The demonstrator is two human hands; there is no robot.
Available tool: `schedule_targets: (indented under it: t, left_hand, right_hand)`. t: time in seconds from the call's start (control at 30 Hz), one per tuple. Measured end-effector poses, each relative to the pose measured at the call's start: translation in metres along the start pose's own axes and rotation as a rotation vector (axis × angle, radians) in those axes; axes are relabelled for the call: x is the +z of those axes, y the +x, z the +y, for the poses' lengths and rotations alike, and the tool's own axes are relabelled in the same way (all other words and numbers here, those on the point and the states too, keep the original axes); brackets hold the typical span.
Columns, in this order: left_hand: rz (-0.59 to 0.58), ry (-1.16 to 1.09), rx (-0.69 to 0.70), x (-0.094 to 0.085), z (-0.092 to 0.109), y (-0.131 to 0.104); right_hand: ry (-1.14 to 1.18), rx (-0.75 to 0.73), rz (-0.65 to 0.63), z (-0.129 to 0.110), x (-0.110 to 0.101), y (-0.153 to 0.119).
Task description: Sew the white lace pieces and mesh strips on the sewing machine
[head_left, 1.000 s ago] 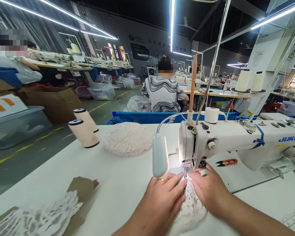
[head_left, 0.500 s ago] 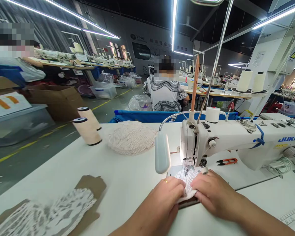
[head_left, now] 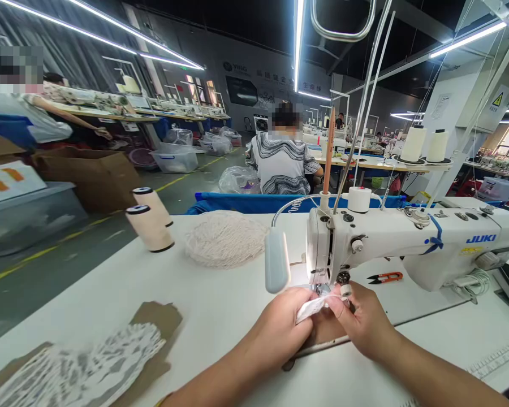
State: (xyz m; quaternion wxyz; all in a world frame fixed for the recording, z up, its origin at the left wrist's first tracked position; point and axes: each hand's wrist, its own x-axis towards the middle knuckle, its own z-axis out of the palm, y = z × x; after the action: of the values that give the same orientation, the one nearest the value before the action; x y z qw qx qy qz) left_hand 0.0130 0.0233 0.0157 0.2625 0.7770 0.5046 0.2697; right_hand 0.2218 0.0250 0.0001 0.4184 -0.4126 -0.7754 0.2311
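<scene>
A piece of white lace fabric (head_left: pixel 310 309) is bunched between my hands, right in front of the needle of a white sewing machine (head_left: pixel 377 226). My left hand (head_left: pixel 286 319) closes around its left part. On the other side, my right hand (head_left: pixel 358 316) pinches its edge between thumb and fingers, just under the machine's tension knob. The presser foot (head_left: pixel 319 288) is partly covered by fabric and fingers, so I cannot tell whether it is down on the lace. A small lamp (head_left: pixel 276 260) lights the spot from the left.
A round pile of white lace (head_left: pixel 227 240) lies behind. Two thread cones (head_left: pixel 150 229) stand near the table's left edge. Lace on brown paper (head_left: pixel 152 339) lies front left. Orange thread snips (head_left: pixel 385 277) and a ruler (head_left: pixel 498 359) are at right. A seated person (head_left: pixel 283 158) works ahead.
The lace lay spread under the needle with both hands flat beside it; now it is gathered and lifted towards me. My right hand has turned to pinch its edge. The view shifted slightly.
</scene>
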Motion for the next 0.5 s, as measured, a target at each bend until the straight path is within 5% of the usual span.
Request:
schedule_targets:
  t: [0.5]
  left_hand:
    - [-0.051, -0.105, -0.038, -0.0011, -0.0020, -0.0008]
  right_hand:
    - [-0.033, -0.016, -0.058, -0.0011, 0.0005, 0.0011]
